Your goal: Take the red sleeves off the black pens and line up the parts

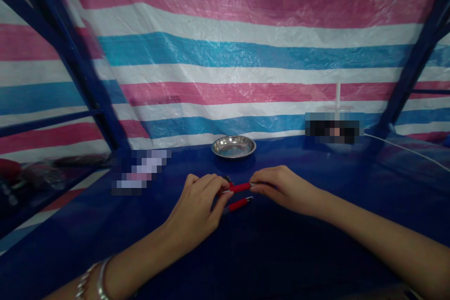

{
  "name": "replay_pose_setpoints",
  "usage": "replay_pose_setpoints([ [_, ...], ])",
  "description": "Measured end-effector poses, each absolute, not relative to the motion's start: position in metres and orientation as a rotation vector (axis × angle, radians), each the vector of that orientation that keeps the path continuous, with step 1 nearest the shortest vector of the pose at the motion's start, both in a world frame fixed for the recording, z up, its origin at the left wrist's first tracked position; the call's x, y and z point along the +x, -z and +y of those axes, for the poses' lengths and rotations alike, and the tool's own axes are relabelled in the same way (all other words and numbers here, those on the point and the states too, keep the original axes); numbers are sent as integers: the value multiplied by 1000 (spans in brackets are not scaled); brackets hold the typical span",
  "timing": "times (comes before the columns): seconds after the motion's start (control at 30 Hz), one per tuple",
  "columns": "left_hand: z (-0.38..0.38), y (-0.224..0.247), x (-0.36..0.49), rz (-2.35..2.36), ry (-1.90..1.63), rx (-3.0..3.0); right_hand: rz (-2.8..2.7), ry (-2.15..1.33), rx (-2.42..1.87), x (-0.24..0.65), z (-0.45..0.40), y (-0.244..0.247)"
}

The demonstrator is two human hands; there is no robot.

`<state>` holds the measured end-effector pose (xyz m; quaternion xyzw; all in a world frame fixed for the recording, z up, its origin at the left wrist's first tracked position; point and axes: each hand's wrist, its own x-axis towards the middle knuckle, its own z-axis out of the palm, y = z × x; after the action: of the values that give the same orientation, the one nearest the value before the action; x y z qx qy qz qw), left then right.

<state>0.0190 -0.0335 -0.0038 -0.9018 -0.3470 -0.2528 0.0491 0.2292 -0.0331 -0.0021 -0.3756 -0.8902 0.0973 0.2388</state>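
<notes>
Between my two hands, just above the blue table, is a red pen (241, 188). My left hand (206, 197) pinches one end of it between thumb and fingers. At the other end my right hand (272, 185) has its thumb and fingertips closed on the pen's silvery tip. A second red pen (238, 205) lies on the table just below, its left part hidden by my left hand. Behind my left fingers a small dark and red item (229, 180) peeks out; I cannot tell what it is.
A shallow round metal dish (234, 147) stands behind my hands. To the right is a cup with a straw (338, 96), partly blurred out, beside a white cable (404, 147). A blurred flat item (144, 171) lies left. Blue metal posts (84, 84) and a striped sheet (225, 56) border the blue table (309, 253).
</notes>
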Motion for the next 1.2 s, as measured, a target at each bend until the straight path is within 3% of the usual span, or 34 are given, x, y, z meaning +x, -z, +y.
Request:
replay_pose_setpoints([
  [1.2,-37,0,20,-949,841,-2730,-2473,-163,-991,229,-35,2],
])
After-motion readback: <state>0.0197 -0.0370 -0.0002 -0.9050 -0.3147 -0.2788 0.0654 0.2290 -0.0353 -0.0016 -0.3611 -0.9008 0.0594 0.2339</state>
